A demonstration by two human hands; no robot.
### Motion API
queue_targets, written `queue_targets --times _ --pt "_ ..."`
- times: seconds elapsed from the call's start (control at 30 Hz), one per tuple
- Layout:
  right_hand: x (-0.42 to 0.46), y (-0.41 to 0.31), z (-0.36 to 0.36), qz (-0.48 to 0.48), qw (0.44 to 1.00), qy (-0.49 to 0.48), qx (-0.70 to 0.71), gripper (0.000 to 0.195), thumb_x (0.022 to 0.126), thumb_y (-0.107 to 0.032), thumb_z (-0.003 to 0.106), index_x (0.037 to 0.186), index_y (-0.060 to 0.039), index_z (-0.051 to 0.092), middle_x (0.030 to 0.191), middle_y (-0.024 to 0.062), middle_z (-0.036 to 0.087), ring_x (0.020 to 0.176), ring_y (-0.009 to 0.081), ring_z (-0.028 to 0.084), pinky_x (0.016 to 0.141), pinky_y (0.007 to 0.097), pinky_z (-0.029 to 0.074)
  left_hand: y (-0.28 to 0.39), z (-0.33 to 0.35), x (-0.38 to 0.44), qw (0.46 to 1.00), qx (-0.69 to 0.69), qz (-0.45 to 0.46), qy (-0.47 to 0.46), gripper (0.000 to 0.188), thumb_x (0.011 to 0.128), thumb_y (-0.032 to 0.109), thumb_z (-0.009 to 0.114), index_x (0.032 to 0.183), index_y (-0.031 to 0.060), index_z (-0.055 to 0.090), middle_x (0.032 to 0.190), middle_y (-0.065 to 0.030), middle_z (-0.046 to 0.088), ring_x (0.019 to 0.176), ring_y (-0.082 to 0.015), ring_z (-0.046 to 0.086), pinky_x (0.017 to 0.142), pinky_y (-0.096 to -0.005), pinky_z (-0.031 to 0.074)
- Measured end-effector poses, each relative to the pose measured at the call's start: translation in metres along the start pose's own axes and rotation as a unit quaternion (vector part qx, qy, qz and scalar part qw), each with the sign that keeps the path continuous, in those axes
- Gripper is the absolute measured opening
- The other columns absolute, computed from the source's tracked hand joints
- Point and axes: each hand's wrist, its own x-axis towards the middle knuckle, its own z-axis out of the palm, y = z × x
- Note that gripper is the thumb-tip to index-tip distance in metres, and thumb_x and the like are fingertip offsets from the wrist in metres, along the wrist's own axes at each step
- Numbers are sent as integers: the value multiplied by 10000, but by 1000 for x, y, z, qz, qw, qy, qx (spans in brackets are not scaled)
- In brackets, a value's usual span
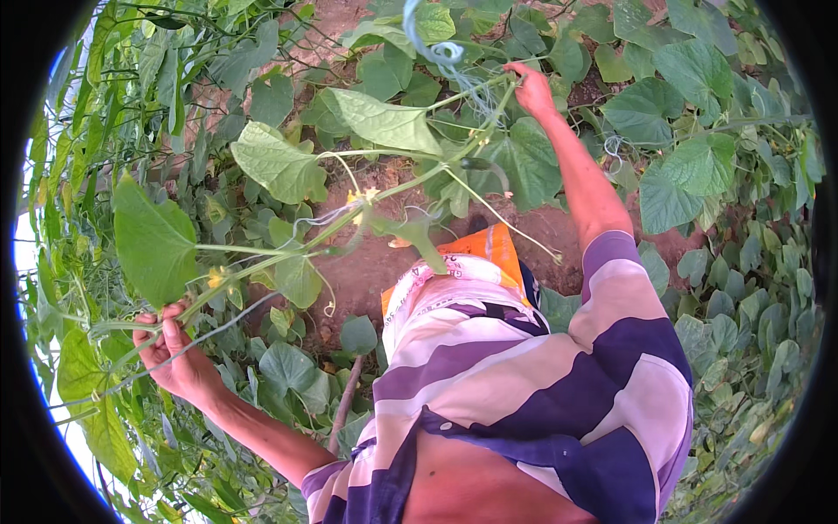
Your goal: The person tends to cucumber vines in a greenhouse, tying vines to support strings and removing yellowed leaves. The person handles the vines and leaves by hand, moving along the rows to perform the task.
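A long cucumber vine (pixel 389 192) with broad leaves, yellow flowers and tendrils stretches diagonally in front of me between my two hands. At the lower left, my left hand (pixel 171 354) pinches its stem between thumb and fingers. My right hand (pixel 531 90) is at the upper right, its fingers closed at the other end of the stem. Near that hand hangs a light blue twine (pixel 446 55), knotted and frayed against the vine. A small green cucumber (pixel 476 164) grows from the stem. A thin string (pixel 216 331) runs just under my left fingertips.
Dense cucumber foliage (pixel 687 131) stands on both sides. Brown soil (pixel 366 262) shows between the rows. An orange and white printed sack (pixel 484 255) is at my waist. A thin wooden stake (pixel 346 403) leans below the leaves. More blue twine (pixel 614 147) lies among the leaves on the right.
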Motion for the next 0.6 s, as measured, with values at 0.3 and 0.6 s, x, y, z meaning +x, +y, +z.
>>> queue_targets --times 0.3,0.6 --pt "-175 106 -47 222 968 -36 -113 414 879 -207 746 1244 -23 683 963 158 746 890 283 719 831 395 558 -59 149 -38 990 56 -35 -127 262 980 -14 677 1213 15 562 1217 -165 677 1115 -245 669 996 -364 516" --pt "-309 -65 -28 230 966 -116 11 230 939 -149 693 1120 -12 724 1006 178 762 907 301 736 828 409 569 -186 235 -70 962 110 -12 -250 258 974 180 726 1177 25 687 1055 -115 732 967 -216 702 874 -369 549"
